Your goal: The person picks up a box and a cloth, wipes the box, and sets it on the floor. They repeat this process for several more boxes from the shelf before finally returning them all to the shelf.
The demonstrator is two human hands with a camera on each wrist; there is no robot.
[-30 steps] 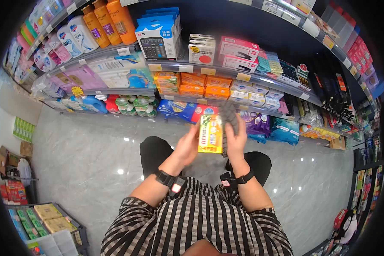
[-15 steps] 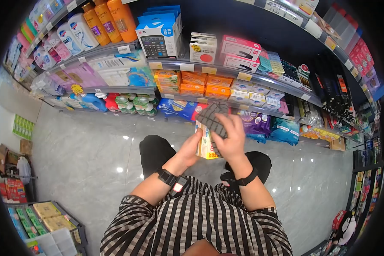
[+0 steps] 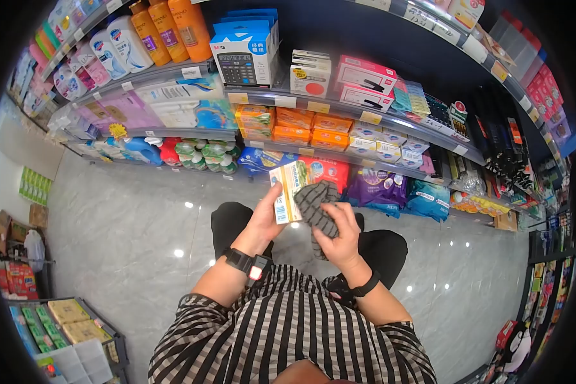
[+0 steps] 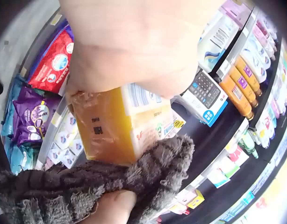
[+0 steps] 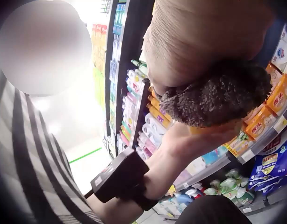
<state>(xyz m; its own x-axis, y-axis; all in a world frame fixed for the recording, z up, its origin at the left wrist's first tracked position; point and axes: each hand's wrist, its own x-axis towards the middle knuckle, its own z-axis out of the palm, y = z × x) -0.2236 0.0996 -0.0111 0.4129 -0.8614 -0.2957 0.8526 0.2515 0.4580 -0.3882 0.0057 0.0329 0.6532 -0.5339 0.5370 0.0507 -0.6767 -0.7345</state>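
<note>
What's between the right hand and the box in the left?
The gray cloth lies between the right hand and the box, seen in the head view.

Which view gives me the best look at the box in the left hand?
The left wrist view: the box is largest there, its yellow side close up, though the left hand and gray cloth cover parts. The head view shows it smaller, beside the cloth; the right wrist view, only a yellow sliver under it.
</note>
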